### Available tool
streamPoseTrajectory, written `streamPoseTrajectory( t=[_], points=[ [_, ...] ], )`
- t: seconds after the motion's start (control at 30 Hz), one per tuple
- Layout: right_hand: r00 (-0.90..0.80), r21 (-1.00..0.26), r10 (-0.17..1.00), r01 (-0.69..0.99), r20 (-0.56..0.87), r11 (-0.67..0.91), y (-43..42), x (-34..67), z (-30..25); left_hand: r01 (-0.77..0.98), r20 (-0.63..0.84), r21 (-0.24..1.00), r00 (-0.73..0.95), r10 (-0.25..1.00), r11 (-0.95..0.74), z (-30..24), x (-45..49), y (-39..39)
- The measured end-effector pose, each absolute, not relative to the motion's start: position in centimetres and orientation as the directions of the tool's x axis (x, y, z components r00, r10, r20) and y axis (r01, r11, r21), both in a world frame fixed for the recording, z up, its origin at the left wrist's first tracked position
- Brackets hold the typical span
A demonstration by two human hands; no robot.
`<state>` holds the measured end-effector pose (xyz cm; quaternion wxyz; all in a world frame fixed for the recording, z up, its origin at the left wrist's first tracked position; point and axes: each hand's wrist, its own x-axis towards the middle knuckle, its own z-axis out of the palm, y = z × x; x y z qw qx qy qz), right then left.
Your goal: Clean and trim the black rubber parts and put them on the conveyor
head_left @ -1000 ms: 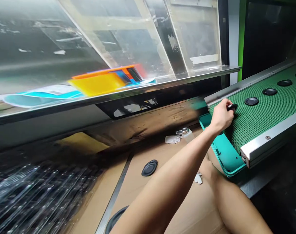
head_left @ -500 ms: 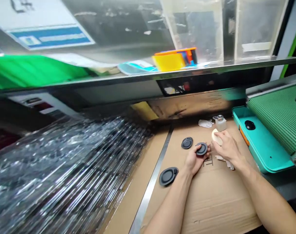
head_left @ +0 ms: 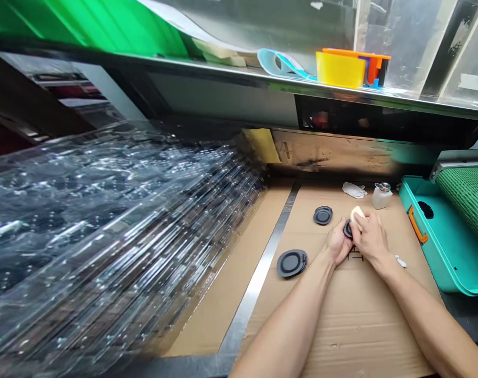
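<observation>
Over the cardboard sheet, my left hand is closed on a small round black plastic part. My right hand pinches a pale cream pad, which looks like a sponge, against that part. The fingers hide much of the black part. Two more black round parts lie flat to the left of my hands: one farther back, and a larger one beside my left forearm. A clear bottle with a metal cap stands behind my right hand.
Clear plastic trays are stacked on the left. A white crumpled cloth lies near the back. On the right are a turquoise bin with an orange handle and a green conveyor belt. A shelf holds a yellow container.
My right hand has brought the pale pad down onto the black part in my left hand; before, they were apart. The view has swung, shifting the scene right.
</observation>
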<state>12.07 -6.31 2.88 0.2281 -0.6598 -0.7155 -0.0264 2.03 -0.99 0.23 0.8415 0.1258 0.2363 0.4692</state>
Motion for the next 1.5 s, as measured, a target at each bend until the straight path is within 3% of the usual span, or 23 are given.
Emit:
streamPoseTrajectory(
  t=[0.13,0.27,0.4,0.53,0.6,0.73,0.9,1.0,1.13,1.23,1.3,1.4,1.5],
  points=[
    [-0.159,-0.204,0.926,0.949,0.341,0.239,-6.8,12.0,2.8,-0.716,-0.295,0.414,0.478,0.827,0.562,0.0,2.1,-0.9],
    [0.001,-0.225,0.938,0.971,0.348,0.082,-7.3,12.1,2.9,-0.725,-0.278,0.480,0.409,0.869,0.494,-0.1,2.1,-1.1],
    [-0.159,-0.201,0.921,0.949,0.357,0.242,-7.3,12.2,2.5,-0.695,-0.316,0.458,0.456,0.832,0.555,0.3,2.1,-1.2],
    [0.060,-0.342,0.911,0.935,0.408,0.092,-5.5,14.1,3.6,-0.716,-0.267,0.474,0.437,0.859,0.512,0.6,1.9,-1.2],
    [0.107,-0.444,0.886,0.888,0.450,0.118,-4.5,15.3,4.7,-0.720,-0.259,0.454,0.458,0.851,0.525,0.6,1.7,-1.2],
    [0.026,-0.556,0.919,0.803,0.393,0.216,-3.9,16.4,5.1,-0.764,-0.239,0.405,0.443,0.864,0.503,0.4,1.5,-0.7],
    [-0.165,-0.552,0.935,0.769,0.314,0.322,-4.9,15.8,2.7,-0.773,-0.209,0.405,0.441,0.873,0.488,-0.3,2.0,-0.3],
    [-0.120,-0.592,0.941,0.750,0.316,0.295,-5.6,14.9,2.0,-0.743,-0.211,0.424,0.474,0.855,0.517,-0.6,2.4,-0.5],
    [-0.041,-0.737,0.956,0.627,0.290,0.251,-5.5,14.2,2.5,-0.707,-0.213,0.477,0.483,0.849,0.522,-0.4,2.3,-1.2],
    [-0.158,-0.792,0.980,0.580,0.124,0.194,-5.2,15.1,3.3,-0.674,-0.264,0.502,0.477,0.838,0.542,-0.1,2.1,-1.5],
    [-0.149,-0.777,0.987,0.615,0.051,0.133,-5.1,15.9,3.7,-0.669,-0.274,0.514,0.465,0.842,0.537,0.0,2.2,-1.6],
    [0.005,-0.704,0.980,0.696,0.200,0.140,-5.2,16.1,3.7,-0.687,-0.273,0.513,0.438,0.857,0.515,0.0,2.5,-1.6],
    [-0.040,-0.556,0.964,0.810,0.264,0.186,-5.4,15.0,3.4,-0.701,-0.280,0.478,0.449,0.849,0.529,0.0,2.5,-1.4]
  ],
)
